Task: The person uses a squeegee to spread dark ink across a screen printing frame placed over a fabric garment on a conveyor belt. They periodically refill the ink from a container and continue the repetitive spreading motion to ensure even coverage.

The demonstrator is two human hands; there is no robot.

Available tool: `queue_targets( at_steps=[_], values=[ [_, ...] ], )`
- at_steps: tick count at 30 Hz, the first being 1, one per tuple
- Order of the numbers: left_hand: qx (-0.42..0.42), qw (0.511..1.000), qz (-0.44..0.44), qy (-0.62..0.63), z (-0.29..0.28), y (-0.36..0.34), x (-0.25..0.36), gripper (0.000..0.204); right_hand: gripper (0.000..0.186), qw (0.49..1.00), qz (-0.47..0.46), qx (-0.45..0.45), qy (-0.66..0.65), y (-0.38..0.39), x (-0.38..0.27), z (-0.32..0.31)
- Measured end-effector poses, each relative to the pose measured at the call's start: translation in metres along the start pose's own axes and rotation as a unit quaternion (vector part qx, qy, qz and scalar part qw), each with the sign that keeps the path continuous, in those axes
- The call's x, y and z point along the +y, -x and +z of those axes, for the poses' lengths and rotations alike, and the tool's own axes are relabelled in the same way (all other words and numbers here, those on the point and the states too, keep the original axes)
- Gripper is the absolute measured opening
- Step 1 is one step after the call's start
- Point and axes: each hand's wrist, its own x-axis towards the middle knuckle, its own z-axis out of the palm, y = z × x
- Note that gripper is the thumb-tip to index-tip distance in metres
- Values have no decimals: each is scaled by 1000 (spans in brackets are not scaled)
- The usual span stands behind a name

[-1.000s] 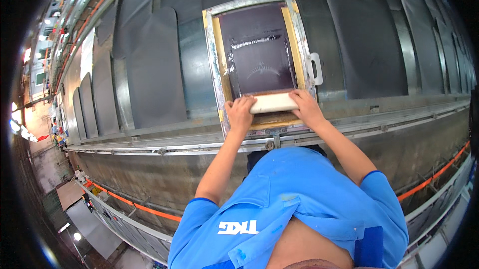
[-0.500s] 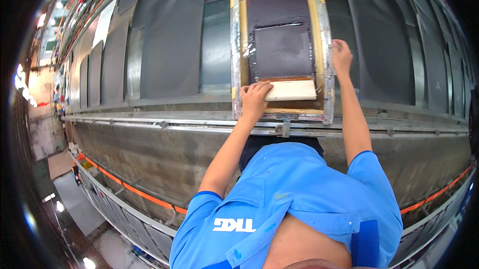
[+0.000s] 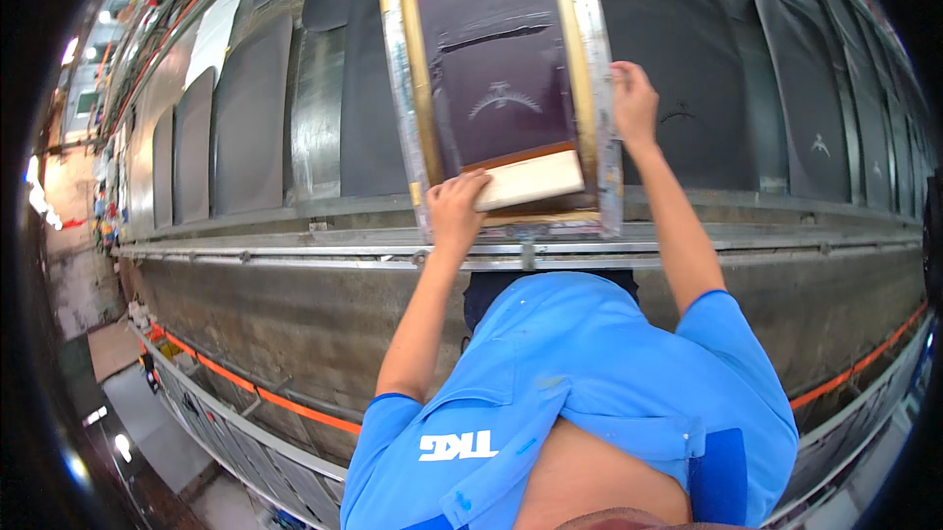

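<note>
A screen printing frame [image 3: 600, 157] with a metal rim and dark mesh lies tilted, its far end leaning left. A pale arched, spiky design shows in the mesh. Across its near end rests a squeegee [image 3: 535, 179] with a pale wooden handle and a brown blade edge. My left hand [image 3: 456, 211] is closed on the squeegee's left end, close to the frame's left rail. My right hand [image 3: 637, 106] grips the frame's right rail from outside, fingers bent. Dark ink lies streaked on the mesh beyond the squeegee.
Dark grey sheets [image 3: 253, 117] lie in a row along the long table. One sheet right of the frame [image 3: 707, 152] bears a faint dark arched mark; sheets farther right carry small pale marks. A metal rail [image 3: 383, 257] runs along the near edge. Orange strips [image 3: 295, 410] line railings behind me.
The frame has shifted left with both hands and the squeegee, and it has turned counterclockwise. The pale design in the mesh and the dark mark on the sheet at right now show.
</note>
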Motion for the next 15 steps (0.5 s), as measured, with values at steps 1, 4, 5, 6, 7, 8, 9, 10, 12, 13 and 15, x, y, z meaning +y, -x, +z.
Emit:
queue_targets(
  at_steps=[1, 4, 5, 6, 7, 8, 9, 10, 12, 13, 15],
  values=[
    [-3, 1000, 5, -1, -8, 1, -23, 55, 24, 999, 32, -11, -20, 10, -3, 23],
    [-20, 999, -12, -24, -25, 15, -79, 54, 27, 998, 57, -29, -31, 40, -10, 86],
    [-31, 999, -17, -35, -28, 22, -98, 53, 27, 996, 58, -23, -59, 49, -11, 107],
    [-39, 999, -16, -30, -34, 25, -110, 54, 25, 994, 91, -42, -45, 56, -18, 118],
    [-48, 998, -15, -26, -40, 26, -119, 56, 22, 994, 87, -25, -57, 61, -26, 124],
    [-41, 999, -4, -32, -44, 25, -122, 58, 20, 996, 50, 27, -71, 63, -22, 137],
    [-30, 999, 0, -42, -47, 26, -126, 61, 20, 995, 56, 20, -84, 64, -27, 141],
    [-37, 998, -2, -47, -48, 29, -127, 67, 20, 994, 68, 9, -83, 67, -30, 142],
    [-29, 999, 9, -42, -51, 29, -137, 68, 21, 994, 74, -2, -85, 70, -38, 149],
    [-26, 999, 11, -40, -50, 32, -140, 69, 21, 994, 69, 1, -83, 71, -40, 153],
    [-14, 1000, -3, -11, -54, 44, -145, 67, 22, 995, 66, -1, -69, 76, -40, 161]
  ],
)
